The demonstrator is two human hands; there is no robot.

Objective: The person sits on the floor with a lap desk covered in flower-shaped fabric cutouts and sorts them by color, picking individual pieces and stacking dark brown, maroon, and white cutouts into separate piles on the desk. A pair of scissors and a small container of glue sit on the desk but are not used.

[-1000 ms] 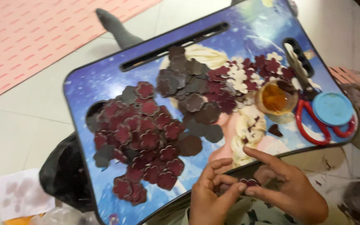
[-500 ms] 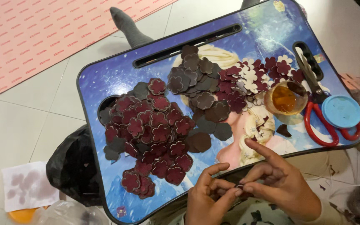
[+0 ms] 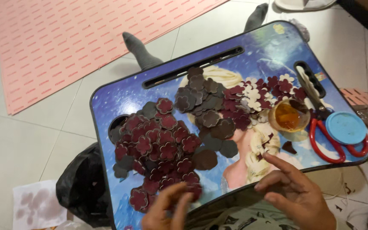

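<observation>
Left hand [image 3: 167, 208] at the lower edge of the blue picture-printed lap table [image 3: 120, 100], fingers loosely bent and blurred, tips touching the near end of the dark red flower cutouts pile [image 3: 158, 149]; whether it pinches one, cannot tell. Right hand [image 3: 297, 194] spread, palm down, empty, at the table's near edge. Darker brown cutouts [image 3: 205, 106] lie mid-table, a small glue cup [image 3: 288, 116], red scissors [image 3: 335, 140] and a round blue lid [image 3: 346, 127] at right. Pink mat [image 3: 64, 38] on the floor.
</observation>
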